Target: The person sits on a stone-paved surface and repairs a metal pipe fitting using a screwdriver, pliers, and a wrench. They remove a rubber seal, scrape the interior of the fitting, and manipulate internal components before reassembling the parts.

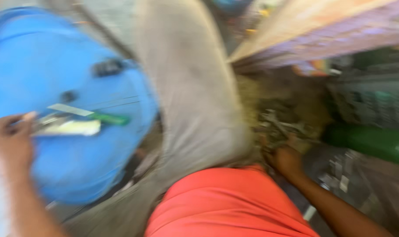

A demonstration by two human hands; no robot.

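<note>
My left hand [8, 142] has its fingers curled and pinching the end of a small bundle of tools [72, 122], one with a green handle, held over the top of a blue drum [68, 79]. My right hand [285, 159] reaches down into a heap of metal scraps [278, 125] beside a green cylinder [366, 142]; the blur hides how those fingers sit. My grey trouser leg [190, 87] lies between the two.

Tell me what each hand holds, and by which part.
Left hand grips a green-handled tool by its metal end. Right hand reaches into scrap; too blurred to tell.
</note>
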